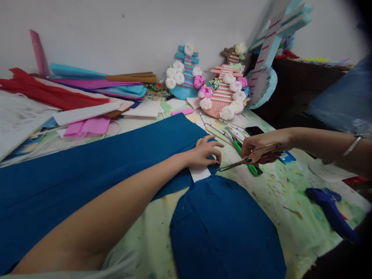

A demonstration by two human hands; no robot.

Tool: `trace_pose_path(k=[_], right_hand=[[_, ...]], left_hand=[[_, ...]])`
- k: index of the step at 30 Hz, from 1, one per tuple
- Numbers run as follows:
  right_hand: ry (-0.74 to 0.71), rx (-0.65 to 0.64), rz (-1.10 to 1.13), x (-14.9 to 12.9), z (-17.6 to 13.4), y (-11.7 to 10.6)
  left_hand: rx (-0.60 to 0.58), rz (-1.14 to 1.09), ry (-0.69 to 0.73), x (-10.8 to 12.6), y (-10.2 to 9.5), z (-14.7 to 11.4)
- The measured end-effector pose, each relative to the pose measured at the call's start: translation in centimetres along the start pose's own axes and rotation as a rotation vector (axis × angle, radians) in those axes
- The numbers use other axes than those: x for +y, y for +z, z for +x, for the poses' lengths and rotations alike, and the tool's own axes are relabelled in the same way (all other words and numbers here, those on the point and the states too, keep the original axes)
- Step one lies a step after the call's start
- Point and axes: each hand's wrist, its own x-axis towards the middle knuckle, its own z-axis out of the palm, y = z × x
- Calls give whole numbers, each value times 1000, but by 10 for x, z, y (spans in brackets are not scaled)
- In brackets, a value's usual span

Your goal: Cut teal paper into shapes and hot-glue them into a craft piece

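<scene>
My right hand (pixel 258 149) is closed round the handles of a pair of scissors (pixel 231 166), whose blades point left at the edge of a large dark blue paper sheet (pixel 116 155). My left hand (pixel 205 152) lies on that sheet with its fingers spread, the fingertips near the scissor tips. Below the hands is a rounded shape covered in the same blue paper (pixel 226 228). A white strip (pixel 200 174) joins its top and runs up under my left hand. Whether the blades are cutting paper I cannot tell.
A green utility knife (pixel 252 169) and pens lie beyond the scissors, by a black phone-like object (pixel 254 130). A blue glue gun (pixel 331 211) rests at the right. Flower-decorated paper guitars (pixel 223 93) stand against the wall; folded coloured papers (pixel 66 93) are piled back left.
</scene>
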Motion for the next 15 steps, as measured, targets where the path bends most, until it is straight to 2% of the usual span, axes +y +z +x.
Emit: trace_pose_path(k=[8,15], right_hand=[[8,-43,-18,-2,13,-12],[16,-103,4,0,20,-11]], left_hand=[[13,-39,-10,-5,3,3],[1,-55,-13,-3,2,3]])
